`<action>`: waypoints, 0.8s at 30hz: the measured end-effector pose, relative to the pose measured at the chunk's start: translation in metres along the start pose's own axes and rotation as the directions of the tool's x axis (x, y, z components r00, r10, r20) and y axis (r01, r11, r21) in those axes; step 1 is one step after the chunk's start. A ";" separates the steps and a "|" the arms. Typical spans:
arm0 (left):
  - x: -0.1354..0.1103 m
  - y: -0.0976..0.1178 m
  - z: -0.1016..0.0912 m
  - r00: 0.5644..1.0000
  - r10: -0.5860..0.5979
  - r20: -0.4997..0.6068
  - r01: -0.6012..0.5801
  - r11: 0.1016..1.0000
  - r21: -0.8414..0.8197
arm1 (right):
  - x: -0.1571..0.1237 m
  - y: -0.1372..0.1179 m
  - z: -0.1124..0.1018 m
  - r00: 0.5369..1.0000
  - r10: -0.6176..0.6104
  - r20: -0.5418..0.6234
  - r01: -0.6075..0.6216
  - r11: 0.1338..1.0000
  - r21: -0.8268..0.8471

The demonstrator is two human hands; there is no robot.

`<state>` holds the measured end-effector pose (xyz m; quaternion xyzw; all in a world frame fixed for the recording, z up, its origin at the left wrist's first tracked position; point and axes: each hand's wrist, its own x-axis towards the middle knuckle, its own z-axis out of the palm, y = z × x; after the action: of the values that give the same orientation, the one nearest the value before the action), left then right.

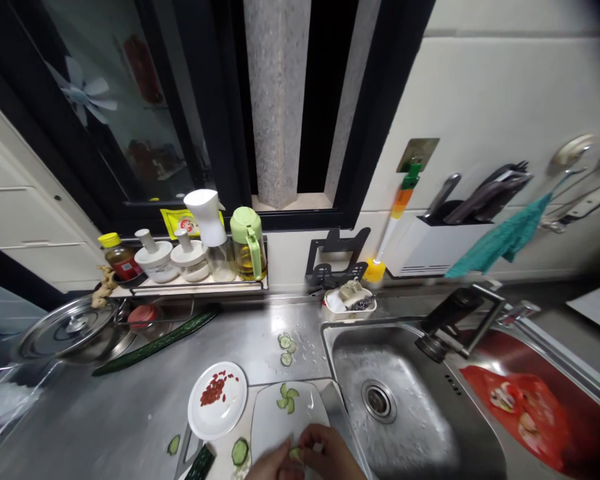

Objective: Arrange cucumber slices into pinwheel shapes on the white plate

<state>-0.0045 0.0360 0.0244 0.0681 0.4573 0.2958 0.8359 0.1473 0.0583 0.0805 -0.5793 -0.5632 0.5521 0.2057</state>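
At the bottom edge, my left hand (pixel 273 465) and my right hand (pixel 327 453) meet over the near end of a white rectangular plate (pixel 270 417). Both pinch a small cucumber slice (pixel 295 453) between their fingertips. Three cucumber slices (pixel 287 399) lie arranged like a fan at the plate's far end. A round white plate (pixel 230 410) holding red goji berries (pixel 214 390) sits to the left. More slices (pixel 239 451) and a cucumber stub (pixel 200 462) lie on the board by a knife (pixel 185 453).
A long whole cucumber (pixel 155 343) lies on the steel counter, with loose slices (pixel 287 347) near the sink (pixel 390 400). A condiment rack (pixel 190 257), a pot lid (pixel 70 330), a faucet (pixel 460 320) and a red basin (pixel 525 407) stand around.
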 end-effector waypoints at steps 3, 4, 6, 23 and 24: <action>-0.004 0.005 0.013 1.000 0.009 0.010 -0.008 0.999 -0.034 | -0.007 -0.013 -0.014 1.000 0.029 0.004 -0.029 0.998 -0.049; -0.005 0.007 0.017 0.999 0.036 0.016 -0.036 0.998 -0.045 | -0.008 -0.015 -0.018 1.000 0.029 -0.005 -0.030 0.998 -0.059; -0.007 0.010 0.023 0.996 0.087 0.010 -0.086 0.994 -0.069 | -0.010 -0.016 -0.025 0.999 0.036 -0.002 -0.036 0.997 -0.068; 0.021 0.005 0.031 0.852 0.494 -0.171 -0.208 0.621 0.756 | 0.015 0.001 -0.048 0.988 0.056 -0.141 -0.119 0.861 -0.494; 0.019 0.006 0.035 0.834 0.523 -0.176 -0.182 0.562 0.807 | 0.016 -0.003 -0.049 0.987 0.042 -0.153 -0.120 0.832 -0.542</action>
<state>0.0289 0.0569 0.0325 0.4442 0.6732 0.2470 0.5371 0.1847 0.0917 0.0914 -0.6731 -0.6576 0.3353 0.0447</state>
